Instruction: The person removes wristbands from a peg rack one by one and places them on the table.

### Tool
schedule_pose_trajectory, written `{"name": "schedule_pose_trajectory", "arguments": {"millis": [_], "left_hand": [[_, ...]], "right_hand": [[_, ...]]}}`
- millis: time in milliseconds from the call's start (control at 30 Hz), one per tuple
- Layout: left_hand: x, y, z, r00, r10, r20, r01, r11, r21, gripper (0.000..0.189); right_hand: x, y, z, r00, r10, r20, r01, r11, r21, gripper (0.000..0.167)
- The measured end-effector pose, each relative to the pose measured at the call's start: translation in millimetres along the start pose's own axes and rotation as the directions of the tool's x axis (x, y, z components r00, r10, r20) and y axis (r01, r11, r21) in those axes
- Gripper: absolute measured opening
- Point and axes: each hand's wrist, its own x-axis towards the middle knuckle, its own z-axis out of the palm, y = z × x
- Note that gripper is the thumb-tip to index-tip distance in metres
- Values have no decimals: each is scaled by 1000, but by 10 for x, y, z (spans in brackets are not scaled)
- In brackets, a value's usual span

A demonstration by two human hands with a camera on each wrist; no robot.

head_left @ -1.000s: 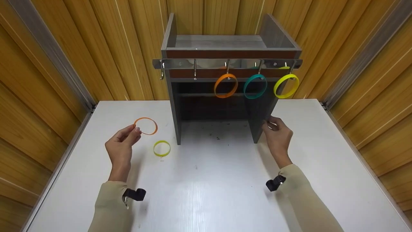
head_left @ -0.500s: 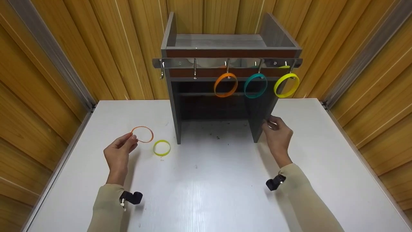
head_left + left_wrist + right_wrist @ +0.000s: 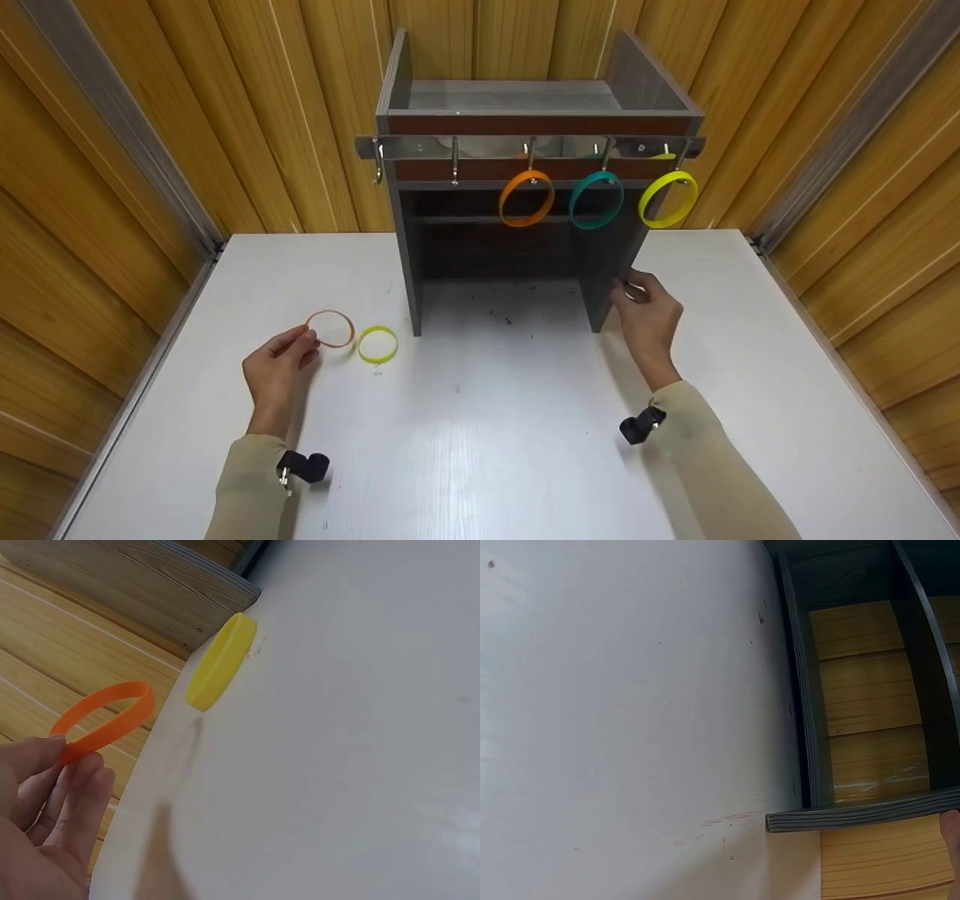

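Observation:
My left hand [image 3: 274,375] pinches an orange wristband [image 3: 124,724] between thumb and fingers, holding it at its near-left side above the table. Just right of it, a yellow wristband [image 3: 225,664] stands on its edge on the white tabletop. My right hand [image 3: 649,319] has bent fingers against the outer face of the grey shelf's right side panel [image 3: 600,300]; whether they grip it is unclear. Only a bit of a finger [image 3: 951,832] shows in the right wrist view. From a metal hook rail [image 3: 487,148] hang orange [image 3: 527,223], teal [image 3: 596,225] and yellow [image 3: 664,223] wristbands.
Two hooks at the rail's left, an outer hook [image 3: 377,165] and an inner hook [image 3: 454,165], carry no band. The grey shelf [image 3: 409,262] stands at the back of the white table [image 3: 480,450]. Wood-patterned walls [image 3: 315,112] enclose the table. Small dark specks lie beneath the shelf.
My left hand has come down and slightly left with the orange wristband, bringing it beside the yellow one on the table. My right hand has stayed at the shelf's side panel.

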Motion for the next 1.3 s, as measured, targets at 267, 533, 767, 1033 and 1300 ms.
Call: {"name": "schedule_pose_trajectory", "arguments": {"millis": [267, 533, 767, 1033, 1300], "left_hand": [[-22, -61, -37, 999, -37, -3, 37, 997, 69, 36], [-29, -98, -25, 995, -94, -11, 95, 994, 62, 33], [-17, -112, -29, 996, -93, 5, 92, 993, 67, 34], [-44, -141, -39, 998, -69, 4, 67, 982, 178, 33], [-84, -94, -29, 1000, 12, -4, -10, 945, 327, 30]], "right_hand": [[-4, 3, -1, 1000, -4, -3, 4, 1000, 29, 18], [0, 9, 4, 1000, -4, -5, 5, 1000, 28, 18], [4, 3, -5, 999, 37, 5, -37, 999, -15, 18], [-2, 0, -1, 999, 40, -3, -40, 999, -36, 18], [1, -1, -4, 999, 37, -3, -37, 999, -30, 18]]}}
